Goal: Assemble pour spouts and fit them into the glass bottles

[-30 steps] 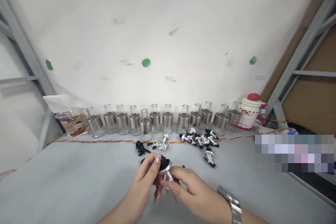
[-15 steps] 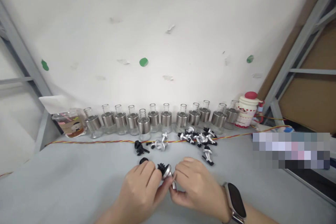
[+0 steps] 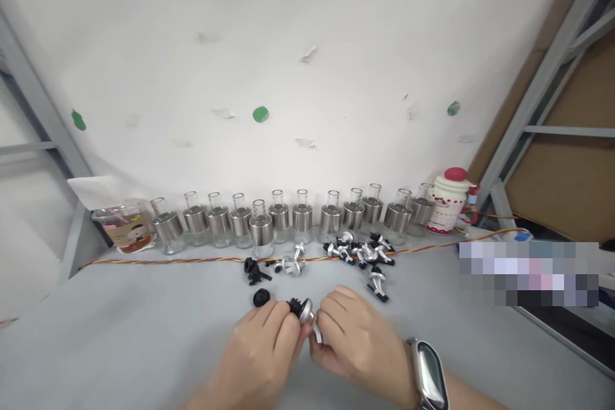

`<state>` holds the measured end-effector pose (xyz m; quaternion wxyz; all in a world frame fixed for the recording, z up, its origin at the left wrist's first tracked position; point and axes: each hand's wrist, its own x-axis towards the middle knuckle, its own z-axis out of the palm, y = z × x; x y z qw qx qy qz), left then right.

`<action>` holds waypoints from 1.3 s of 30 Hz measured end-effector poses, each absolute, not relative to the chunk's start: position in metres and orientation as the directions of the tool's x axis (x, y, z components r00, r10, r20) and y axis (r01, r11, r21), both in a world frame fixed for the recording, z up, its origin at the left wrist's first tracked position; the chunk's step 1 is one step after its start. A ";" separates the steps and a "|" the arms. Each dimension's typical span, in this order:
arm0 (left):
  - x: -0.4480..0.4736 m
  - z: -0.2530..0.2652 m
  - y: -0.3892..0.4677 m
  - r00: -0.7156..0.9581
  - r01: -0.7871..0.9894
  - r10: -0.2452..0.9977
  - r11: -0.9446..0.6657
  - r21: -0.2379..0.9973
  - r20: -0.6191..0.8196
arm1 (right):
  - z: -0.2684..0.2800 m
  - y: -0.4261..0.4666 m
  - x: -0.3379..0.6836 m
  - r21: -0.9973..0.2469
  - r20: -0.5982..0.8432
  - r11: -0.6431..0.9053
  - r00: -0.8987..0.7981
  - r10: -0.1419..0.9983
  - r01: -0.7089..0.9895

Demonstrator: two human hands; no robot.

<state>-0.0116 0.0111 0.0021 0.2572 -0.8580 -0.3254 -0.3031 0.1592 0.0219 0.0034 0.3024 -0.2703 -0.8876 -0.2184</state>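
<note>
Near the front of the grey table, my left hand (image 3: 264, 343) is closed around a pour spout (image 3: 306, 311) with a black ribbed stopper and a silver collar. My right hand (image 3: 353, 336) has its fingers curled at the spout's bent silver tube; its fingertips are partly hidden. Just beyond my left hand lies a round black cap (image 3: 261, 297). Farther back are loose black stopper parts (image 3: 256, 271) and silver spout parts (image 3: 292, 264). To the right, several spouts with black levers form a pile (image 3: 362, 250), and a single spout (image 3: 378, 283) lies in front of it.
A row of glass bottles with metal sleeves (image 3: 262, 229) stands along the white wall. A plastic cup (image 3: 129, 227) is at the left end, a cream mug with a red knob (image 3: 446, 202) at the right. A twisted red-yellow wire (image 3: 187, 261) crosses the table.
Both hands have stayed together at the spout, and its silver tube shows more between them. The black cap is less covered by my left hand. The view has shifted slightly.
</note>
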 end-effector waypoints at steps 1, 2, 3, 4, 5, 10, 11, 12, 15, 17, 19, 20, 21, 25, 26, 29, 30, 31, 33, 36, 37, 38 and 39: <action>-0.012 0.003 0.011 0.601 0.711 0.396 -0.662 -0.237 0.694 | 0.004 0.022 0.159 0.218 0.661 0.757 -0.664 0.349 0.616; -0.012 0.003 0.012 0.595 0.707 0.389 -0.669 -0.228 0.703 | 0.004 0.022 0.159 0.203 0.672 0.756 -0.650 0.354 0.622; -0.012 0.004 0.012 0.583 0.707 0.381 -0.673 -0.217 0.717 | 0.005 0.022 0.158 0.180 0.689 0.755 -0.629 0.361 0.630; -0.013 0.004 0.013 0.566 0.709 0.371 -0.675 -0.205 0.736 | 0.005 0.022 0.157 0.151 0.709 0.754 -0.602 0.369 0.640; -0.014 0.003 0.014 0.549 0.711 0.360 -0.676 -0.195 0.754 | 0.006 0.021 0.157 0.121 0.728 0.753 -0.573 0.376 0.647; -0.018 0.001 0.016 0.518 0.721 0.353 -0.671 -0.175 0.780 | 0.004 0.018 0.154 0.036 0.769 0.758 -0.502 0.395 0.651; -0.018 0.001 0.015 0.524 0.718 0.359 -0.674 -0.174 0.772 | 0.003 0.018 0.153 0.025 0.771 0.759 -0.496 0.400 0.650; -0.017 0.002 0.015 0.530 0.714 0.365 -0.678 -0.171 0.765 | 0.002 0.018 0.153 0.016 0.774 0.759 -0.489 0.403 0.651; -0.013 0.001 0.014 0.544 0.705 0.382 -0.691 -0.160 0.747 | 0.000 0.019 0.152 0.007 0.781 0.758 -0.477 0.403 0.652; -0.012 0.000 0.015 0.554 0.698 0.389 -0.699 -0.156 0.736 | -0.002 0.020 0.151 0.014 0.778 0.757 -0.482 0.402 0.654; -0.012 -0.001 0.016 0.552 0.702 0.415 -0.699 -0.134 0.723 | -0.003 0.021 0.152 0.008 0.768 0.757 -0.488 0.414 0.654; -0.012 -0.001 0.017 0.528 0.718 0.453 -0.689 -0.093 0.718 | -0.003 0.022 0.153 -0.010 0.760 0.756 -0.487 0.431 0.655; -0.013 -0.002 0.018 0.481 0.743 0.509 -0.669 -0.024 0.714 | -0.002 0.023 0.153 -0.040 0.742 0.755 -0.486 0.461 0.654; -0.015 0.000 0.023 0.234 0.711 0.811 -0.519 0.474 0.535 | 0.004 0.028 0.158 -0.314 0.527 0.722 -0.519 0.673 0.617; -0.015 0.000 0.025 0.216 0.646 0.862 -0.478 0.595 0.459 | 0.006 0.030 0.160 -0.402 0.449 0.698 -0.537 0.714 0.592; -0.015 0.001 0.032 0.170 0.385 0.946 -0.322 0.865 0.277 | 0.011 0.038 0.168 -0.628 0.271 0.583 -0.557 0.785 0.516; -0.015 0.002 0.036 0.126 0.283 0.965 -0.257 0.924 0.230 | 0.011 0.042 0.172 -0.672 0.233 0.542 -0.550 0.802 0.505; -0.016 0.003 0.040 0.080 0.174 0.980 -0.194 0.965 0.182 | 0.011 0.047 0.177 -0.694 0.200 0.509 -0.543 0.815 0.509; -0.021 0.004 0.048 0.002 -0.036 0.995 -0.102 0.994 0.102 | 0.009 0.055 0.187 -0.683 0.129 0.478 -0.553 0.823 0.552; -0.030 0.003 0.058 -0.075 -0.257 0.997 -0.045 0.965 0.027 | 0.000 0.065 0.198 -0.626 0.011 0.463 -0.587 0.809 0.627; -0.033 0.002 0.060 -0.100 -0.308 0.995 -0.036 0.951 0.005 | -0.003 0.067 0.199 -0.615 -0.016 0.459 -0.592 0.806 0.641; -0.034 0.001 0.062 -0.121 -0.347 0.993 -0.028 0.937 -0.015 | -0.008 0.069 0.199 -0.605 -0.027 0.460 -0.595 0.803 0.650; -0.035 0.000 0.062 -0.140 -0.377 0.990 -0.026 0.926 -0.029 | -0.012 0.071 0.198 -0.596 -0.021 0.466 -0.593 0.805 0.654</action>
